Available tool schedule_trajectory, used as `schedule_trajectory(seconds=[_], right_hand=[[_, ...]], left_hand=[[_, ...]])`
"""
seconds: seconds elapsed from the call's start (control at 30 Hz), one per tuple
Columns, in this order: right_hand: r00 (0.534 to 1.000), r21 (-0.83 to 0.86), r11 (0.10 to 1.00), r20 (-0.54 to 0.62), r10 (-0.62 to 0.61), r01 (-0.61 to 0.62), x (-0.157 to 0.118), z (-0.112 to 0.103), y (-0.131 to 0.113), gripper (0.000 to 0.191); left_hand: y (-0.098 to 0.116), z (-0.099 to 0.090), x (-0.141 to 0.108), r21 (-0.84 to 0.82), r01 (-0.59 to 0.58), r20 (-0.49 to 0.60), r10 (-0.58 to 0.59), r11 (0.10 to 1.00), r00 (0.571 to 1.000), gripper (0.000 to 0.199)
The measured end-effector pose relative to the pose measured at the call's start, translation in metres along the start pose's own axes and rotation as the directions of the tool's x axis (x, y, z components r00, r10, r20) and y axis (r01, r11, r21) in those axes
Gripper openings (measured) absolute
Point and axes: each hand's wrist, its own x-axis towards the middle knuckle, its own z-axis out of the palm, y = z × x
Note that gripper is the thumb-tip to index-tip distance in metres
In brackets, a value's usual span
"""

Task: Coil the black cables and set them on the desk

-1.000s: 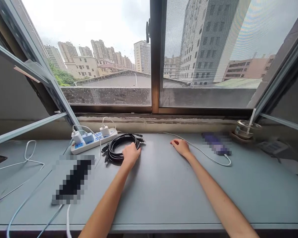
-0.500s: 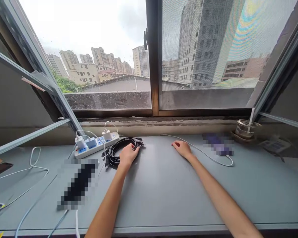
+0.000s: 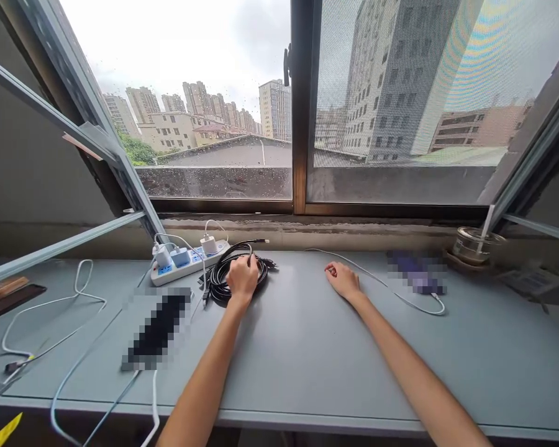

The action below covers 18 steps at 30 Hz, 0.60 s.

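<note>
A coil of black cables (image 3: 219, 287) with several plug ends lies on the grey desk, left of centre. Over the middle of that coil is my left hand (image 3: 243, 276), its fingers closed around part of the black cable. Above the hand, one cable end stands out toward the window sill; the fingers hide some of the loops. My right hand (image 3: 342, 279) rests on the desk surface (image 3: 307, 347) to the right, its fingers loosely curled with nothing visible in them. It lies beside a white charging cable (image 3: 377, 279).
A white power strip (image 3: 189, 267) with plugged-in chargers sits behind the coil. At left lie a pixelated dark device (image 3: 161, 329) and loose white cables (image 3: 81, 298). A purple phone (image 3: 417, 273) and a tin (image 3: 470, 245) stand at right, below the window.
My left hand has lifted part of the black cable, and one end now sticks out behind the coil. My right hand stays in place. The view has shifted slightly left.
</note>
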Motion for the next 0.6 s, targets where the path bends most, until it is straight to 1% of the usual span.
schedule_trajectory(seconds=[0.07,0.13,0.3,0.37,0.5,0.57,0.6], right_hand=[[1.000,-0.001,1.000,0.000,-0.003,0.003,0.000,-0.001,0.000,0.022],[1.000,-0.001,1.000,-0.002,-0.007,0.007,0.000,-0.001,-0.001,0.022],[1.000,-0.002,1.000,-0.005,-0.006,0.006,0.001,0.000,0.000,0.022],[1.000,-0.002,1.000,-0.005,-0.009,0.009,0.002,0.001,0.001,0.022],[1.000,0.001,1.000,-0.013,-0.015,0.015,0.002,0.001,0.001,0.022],[1.000,0.004,1.000,-0.018,-0.014,0.014,0.002,0.001,0.001,0.021],[1.000,0.005,1.000,-0.020,-0.013,0.013,0.002,0.001,0.000,0.021]], left_hand=[[0.000,-0.004,0.001,-0.048,0.046,-0.110,-0.051,0.998,0.993,0.040],[-0.001,-0.007,0.004,-0.093,0.076,-0.196,-0.094,0.993,0.976,0.041],[-0.007,-0.010,0.010,-0.152,0.096,-0.330,-0.142,0.984,0.933,0.038],[-0.009,-0.011,0.012,-0.157,0.094,-0.397,-0.150,0.983,0.906,0.039],[-0.008,-0.018,0.007,-0.166,0.061,-0.524,-0.141,0.984,0.840,0.045],[-0.004,-0.022,0.002,-0.192,-0.009,-0.581,-0.106,0.981,0.807,0.048],[-0.002,-0.024,-0.001,-0.211,-0.070,-0.612,-0.076,0.975,0.787,0.050]])
